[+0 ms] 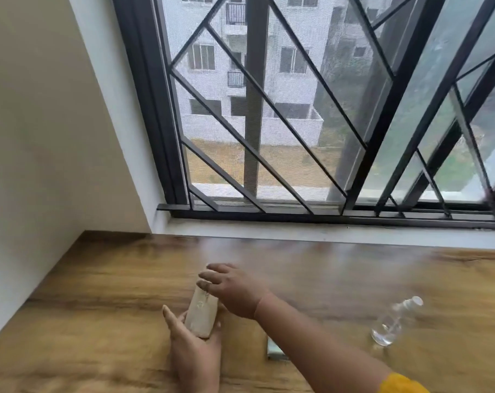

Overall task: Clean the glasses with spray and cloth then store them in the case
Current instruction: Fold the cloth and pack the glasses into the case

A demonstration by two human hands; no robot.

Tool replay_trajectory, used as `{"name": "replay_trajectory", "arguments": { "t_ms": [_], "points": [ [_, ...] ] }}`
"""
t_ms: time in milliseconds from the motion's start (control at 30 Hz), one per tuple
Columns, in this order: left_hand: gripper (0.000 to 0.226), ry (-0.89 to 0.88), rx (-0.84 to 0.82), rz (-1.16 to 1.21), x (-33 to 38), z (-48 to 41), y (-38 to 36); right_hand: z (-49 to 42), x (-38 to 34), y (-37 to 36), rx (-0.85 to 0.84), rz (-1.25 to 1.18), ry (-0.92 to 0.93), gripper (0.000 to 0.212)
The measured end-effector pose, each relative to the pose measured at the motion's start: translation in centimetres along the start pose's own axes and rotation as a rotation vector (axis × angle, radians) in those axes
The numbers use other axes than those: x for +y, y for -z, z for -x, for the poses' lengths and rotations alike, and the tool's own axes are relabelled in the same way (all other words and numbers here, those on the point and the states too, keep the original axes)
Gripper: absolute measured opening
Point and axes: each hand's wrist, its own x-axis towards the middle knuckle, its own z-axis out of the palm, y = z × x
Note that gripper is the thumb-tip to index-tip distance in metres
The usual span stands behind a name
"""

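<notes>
A beige glasses case [201, 312] lies lengthwise on the wooden table [99, 293]. My left hand [193, 346] holds its near end from below. Over its far end rests my right hand [232, 290], fingers on the case. A clear spray bottle [393, 321] with a white cap stands to the right on the table. A light folded cloth [273, 350] peeks out from under my right forearm. The glasses themselves are not visible; the frame is blurred.
A white wall [42, 137] bounds the table on the left. Behind the table is a sill [325, 231] and a large window with a dark metal grille [269, 123].
</notes>
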Motion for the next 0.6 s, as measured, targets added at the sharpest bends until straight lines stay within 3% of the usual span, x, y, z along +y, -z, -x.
{"name": "replay_trajectory", "arguments": {
  "t_ms": [300, 600],
  "points": [
    [0.120, 0.040, 0.048, 0.025, 0.5, 0.2, 0.2, -2.9, 0.8, 1.2, -0.269, 0.165, 0.172, 0.042],
    [0.139, 0.124, 0.083, -0.006, 1.5, -0.1, 1.0, -5.8, -0.1, 5.4, -0.417, 0.177, 0.157, 0.041]
  ]
}}
